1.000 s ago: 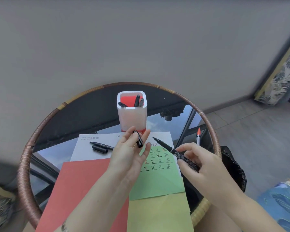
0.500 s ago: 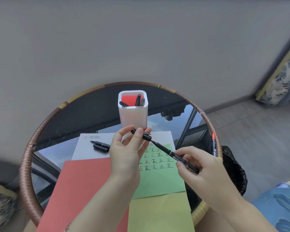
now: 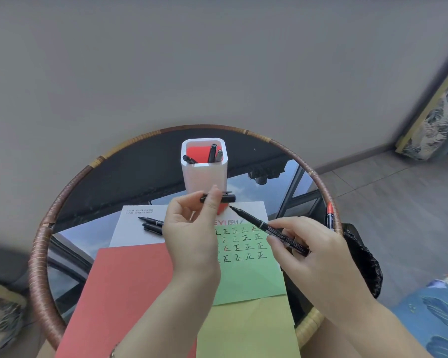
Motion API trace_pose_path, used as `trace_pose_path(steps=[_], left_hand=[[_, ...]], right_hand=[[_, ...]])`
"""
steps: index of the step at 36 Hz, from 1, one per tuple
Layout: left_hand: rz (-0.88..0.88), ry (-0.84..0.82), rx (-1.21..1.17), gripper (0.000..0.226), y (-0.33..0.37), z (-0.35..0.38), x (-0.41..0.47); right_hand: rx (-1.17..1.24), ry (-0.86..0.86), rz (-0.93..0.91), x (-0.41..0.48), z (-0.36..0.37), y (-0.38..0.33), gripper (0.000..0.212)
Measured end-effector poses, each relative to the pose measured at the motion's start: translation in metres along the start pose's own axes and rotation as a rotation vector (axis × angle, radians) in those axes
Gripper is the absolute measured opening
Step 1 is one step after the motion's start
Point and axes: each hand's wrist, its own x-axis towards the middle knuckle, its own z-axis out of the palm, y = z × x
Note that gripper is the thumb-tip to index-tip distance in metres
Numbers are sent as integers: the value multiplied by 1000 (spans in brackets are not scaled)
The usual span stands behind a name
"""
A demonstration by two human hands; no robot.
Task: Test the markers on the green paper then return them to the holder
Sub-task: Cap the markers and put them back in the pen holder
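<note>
Left hand (image 3: 192, 233) pinches cap (image 3: 217, 198); right hand (image 3: 311, 251) grips uncapped marker (image 3: 267, 229).

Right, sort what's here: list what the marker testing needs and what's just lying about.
Job: black marker in the right hand, cap in the left hand, green paper, holder, loose marker, red-tipped marker.
Lying about: red paper, yellow paper, white sheet, black bag.

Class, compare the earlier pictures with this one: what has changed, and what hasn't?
The left hand turned the cap from upright to level; the right hand brought the marker tip close to it. Grips, holder and green paper stayed put.
</note>
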Motion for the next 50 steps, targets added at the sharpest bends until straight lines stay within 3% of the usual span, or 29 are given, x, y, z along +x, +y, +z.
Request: trace_pose_path(steps=[7,13,27,32,37,43,48,50], left_hand=[[-494,-98,-500,12,11,-6,16],[-630,-126,-592,9,15,-9,12],[-519,-219,-405,38,6,-14,15],[-465,-257,-323,28,3,-16,14],[-224,-310,43,25,1,-14,4],[-146,-360,36,22,1,-8,-1],[-141,-396,-64,20,1,-8,-3],[-138,-428,-96,18,1,-9,-1]], right_hand=[[41,62,-27,-1,-8,-4,14],[73,85,-32,-1,-11,-9,13],[13,56,-39,3,-12,-7,12],[-22,21,-38,3,-15,-6,13],[-81,-54,-72,6,-18,-8,21],[-56,39,-143,7,-13,-7,25],[217,28,78,6,-9,-17,7],[483,-51,297,11,-12,-22,17]])
